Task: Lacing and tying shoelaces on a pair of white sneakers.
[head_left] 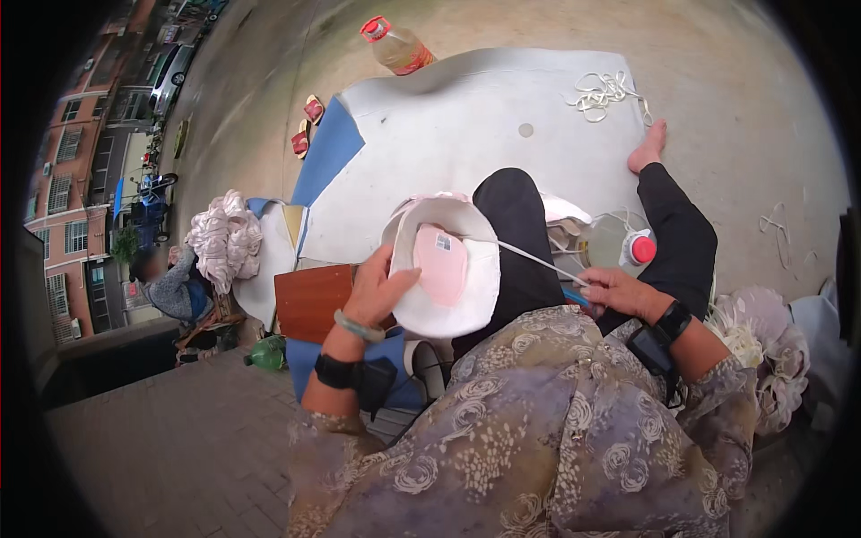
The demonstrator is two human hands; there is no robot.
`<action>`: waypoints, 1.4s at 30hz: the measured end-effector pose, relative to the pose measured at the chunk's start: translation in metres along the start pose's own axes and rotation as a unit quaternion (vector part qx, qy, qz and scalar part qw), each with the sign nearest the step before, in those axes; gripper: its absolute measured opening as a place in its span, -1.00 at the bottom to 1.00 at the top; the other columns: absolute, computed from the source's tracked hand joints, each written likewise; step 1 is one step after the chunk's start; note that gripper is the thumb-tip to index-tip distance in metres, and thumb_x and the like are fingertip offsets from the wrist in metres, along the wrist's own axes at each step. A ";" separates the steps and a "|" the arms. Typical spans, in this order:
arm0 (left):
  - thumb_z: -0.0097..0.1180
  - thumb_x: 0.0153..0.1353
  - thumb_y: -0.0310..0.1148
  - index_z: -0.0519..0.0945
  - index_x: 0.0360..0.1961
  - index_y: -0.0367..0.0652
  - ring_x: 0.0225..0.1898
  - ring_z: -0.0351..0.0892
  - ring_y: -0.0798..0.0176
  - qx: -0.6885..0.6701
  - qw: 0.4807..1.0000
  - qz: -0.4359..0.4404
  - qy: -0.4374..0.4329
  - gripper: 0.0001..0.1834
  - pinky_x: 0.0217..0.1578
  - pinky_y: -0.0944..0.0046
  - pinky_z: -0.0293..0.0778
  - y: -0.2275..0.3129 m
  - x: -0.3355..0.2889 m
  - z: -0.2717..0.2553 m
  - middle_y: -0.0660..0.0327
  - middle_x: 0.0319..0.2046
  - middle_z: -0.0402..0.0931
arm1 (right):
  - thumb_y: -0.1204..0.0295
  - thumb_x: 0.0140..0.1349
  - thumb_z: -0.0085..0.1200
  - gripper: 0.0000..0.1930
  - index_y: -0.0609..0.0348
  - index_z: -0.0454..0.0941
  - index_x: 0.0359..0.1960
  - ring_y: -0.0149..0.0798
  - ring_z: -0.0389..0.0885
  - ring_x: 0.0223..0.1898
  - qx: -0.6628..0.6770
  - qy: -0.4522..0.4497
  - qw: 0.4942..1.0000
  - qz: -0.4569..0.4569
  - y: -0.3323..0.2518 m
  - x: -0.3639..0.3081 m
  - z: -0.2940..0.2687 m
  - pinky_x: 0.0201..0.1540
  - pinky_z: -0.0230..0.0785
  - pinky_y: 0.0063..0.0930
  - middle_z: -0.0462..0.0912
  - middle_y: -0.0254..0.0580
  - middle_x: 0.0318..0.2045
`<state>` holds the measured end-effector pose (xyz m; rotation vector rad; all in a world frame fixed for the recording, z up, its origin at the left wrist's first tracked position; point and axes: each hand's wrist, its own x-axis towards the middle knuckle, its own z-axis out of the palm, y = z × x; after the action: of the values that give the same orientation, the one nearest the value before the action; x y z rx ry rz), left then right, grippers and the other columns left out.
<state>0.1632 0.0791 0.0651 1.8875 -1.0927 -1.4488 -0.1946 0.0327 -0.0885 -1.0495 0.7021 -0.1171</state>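
My left hand (381, 289) grips the left rim of a white, cupped fabric piece (484, 285). Inside it shows a pink rounded patch (439, 278) with a small printed label. The piece is held above my lap, its hollow turned up toward me. From its right rim a thin white cord (536, 257) runs tautly across my thigh to my right hand (619, 292), whose fingers are pinched on it. Next to that hand stands a clear plastic container with a red cap (639, 249). A bit of blue (577, 298) shows just under the right fingers; I cannot tell what it is.
A white sheet (448, 125) covers the ground ahead, with loose cord (603, 94) and a red-capped bottle (399, 49) at its far side. Brown board (309, 302) lies left, near a pale fabric bundle (222, 242) and a seated person (179, 289). Another bundle (771, 359) sits right.
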 end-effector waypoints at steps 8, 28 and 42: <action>0.04 -0.15 -0.17 0.53 -0.33 -0.42 -0.38 0.54 0.04 0.264 0.958 0.062 -0.090 -0.53 -0.29 0.18 0.43 0.050 0.084 0.006 -0.10 -0.42 0.53 | 0.33 0.23 -0.02 -0.81 0.21 0.48 -0.30 -0.54 0.43 -0.63 -0.011 0.016 0.999 0.036 -0.045 0.010 0.030 -0.59 0.30 -0.66 0.46 -0.35 -0.65; 0.08 -0.03 -0.28 0.50 -0.48 -0.22 -0.46 0.35 0.43 0.107 0.979 -0.058 -0.165 -0.79 -0.43 0.43 0.31 0.072 0.139 0.050 0.32 -0.52 0.40 | 0.37 0.07 0.08 -0.79 0.21 0.46 -0.31 0.03 0.47 -0.28 -0.386 0.189 0.886 -0.176 -0.003 0.004 -0.002 -0.26 0.35 -0.27 0.48 -0.03 -0.36; 0.11 0.02 -0.12 0.50 -0.43 -0.17 -0.50 0.32 0.46 0.081 0.979 -0.051 -0.178 -0.69 -0.53 0.42 0.26 0.080 0.146 0.055 0.36 -0.51 0.39 | 0.06 -0.18 0.21 -0.54 0.10 0.42 -0.34 -0.20 0.41 -0.35 -0.566 0.148 0.738 -0.337 -0.085 0.049 0.030 -0.28 0.13 -0.34 0.41 -0.23 -0.43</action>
<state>0.1031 -0.0826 0.0333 1.8607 -1.3263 -1.8587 -0.1194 -0.0083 -0.0320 -2.5050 0.6172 -0.5423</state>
